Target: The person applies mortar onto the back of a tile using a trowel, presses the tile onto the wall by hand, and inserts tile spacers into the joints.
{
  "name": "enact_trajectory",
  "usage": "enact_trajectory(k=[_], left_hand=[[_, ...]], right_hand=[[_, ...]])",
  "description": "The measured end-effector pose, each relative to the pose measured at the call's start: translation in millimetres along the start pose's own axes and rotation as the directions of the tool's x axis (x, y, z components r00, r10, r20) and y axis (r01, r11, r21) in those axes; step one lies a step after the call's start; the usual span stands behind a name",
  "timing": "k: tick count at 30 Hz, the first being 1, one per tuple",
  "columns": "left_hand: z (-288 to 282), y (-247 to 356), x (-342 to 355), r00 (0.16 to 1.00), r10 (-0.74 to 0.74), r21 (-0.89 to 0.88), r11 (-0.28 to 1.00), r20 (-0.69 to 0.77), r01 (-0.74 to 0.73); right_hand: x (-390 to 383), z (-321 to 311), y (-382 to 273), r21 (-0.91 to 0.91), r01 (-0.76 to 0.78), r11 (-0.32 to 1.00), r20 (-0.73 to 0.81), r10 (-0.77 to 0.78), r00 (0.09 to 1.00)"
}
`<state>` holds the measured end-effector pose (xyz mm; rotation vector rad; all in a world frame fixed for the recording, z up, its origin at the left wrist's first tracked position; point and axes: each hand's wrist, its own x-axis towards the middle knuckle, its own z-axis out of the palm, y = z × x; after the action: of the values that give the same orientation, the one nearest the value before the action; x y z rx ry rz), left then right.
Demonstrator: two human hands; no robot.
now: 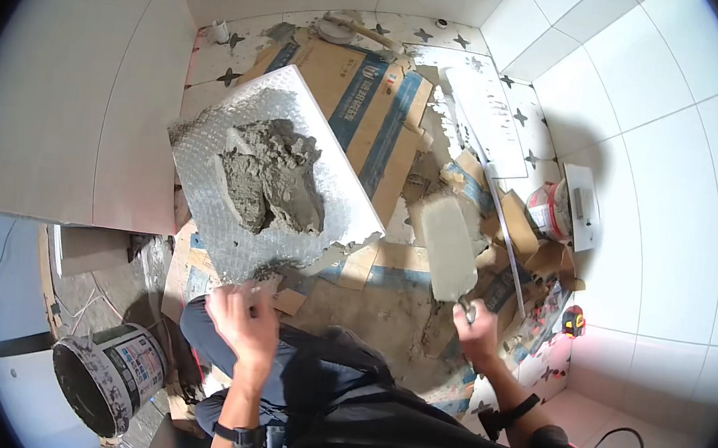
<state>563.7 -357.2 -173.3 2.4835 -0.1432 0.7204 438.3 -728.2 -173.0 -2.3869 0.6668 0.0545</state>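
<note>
A large square tile [335,156] lies tilted in front of me, its bumpy grey back facing up. A thick heap of wet grey mortar [272,175] sits on its middle, with thinner smears toward the edges. My left hand [244,321] is at the tile's near edge, fingers curled against it; part of the grip is hidden. In my right hand [477,331] is the handle of a rectangular trowel [447,246]. The trowel's flat blade, coated in pale grey, points away from me, to the right of the tile and apart from the mortar heap.
Flattened cardboard [347,91] covers much of the floor. At right are a long straight strip [507,231], a red-and-white bucket [546,210], a flat white-backed float [582,208] and a tape measure [573,321]. A mortar-stained bucket [111,373] lies on its side at lower left. Tiled walls close in.
</note>
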Motion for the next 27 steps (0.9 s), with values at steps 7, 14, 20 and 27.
enact_trajectory(k=[7,14,20,27], left_hand=[[96,87,31,0.861,0.432,-0.24,0.896,0.268,-0.374],[112,80,35,0.901,0.348,-0.139,0.936,0.258,-0.322],[51,34,15,0.94,0.197,0.021,0.977,0.277,-0.211],[-54,-54,-19,0.945,-0.123,0.16,0.984,0.303,0.077]], right_hand=[[45,10,-21,0.093,0.15,0.984,-0.095,-0.142,0.985],[50,9,-21,0.148,0.146,0.978,-0.078,-0.136,0.988],[63,14,-16,0.141,0.089,0.986,-0.079,-0.078,0.994],[89,-11,-50,0.197,0.134,0.971,0.036,-0.144,0.989]])
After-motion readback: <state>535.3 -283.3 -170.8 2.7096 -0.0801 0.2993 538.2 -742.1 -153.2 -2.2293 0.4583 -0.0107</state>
